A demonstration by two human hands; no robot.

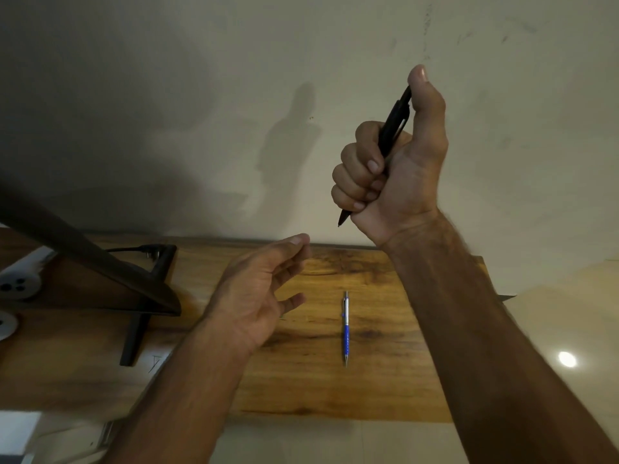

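Raised right hand (pixel 393 174), grip around pen (pixel 394 123)

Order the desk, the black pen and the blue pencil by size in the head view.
1. Desk.
2. Black pen and blue pencil, unranked: the pen looks longer, but the right hand holds it nearer the camera.

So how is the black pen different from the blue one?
The black pen is gripped in the right hand, up in the air; the blue one lies untouched on the table. The black pen is black all over; the blue one is silver and blue. The black pen tilts, tip down; the blue one lies flat. Both are slim with pointed tips.
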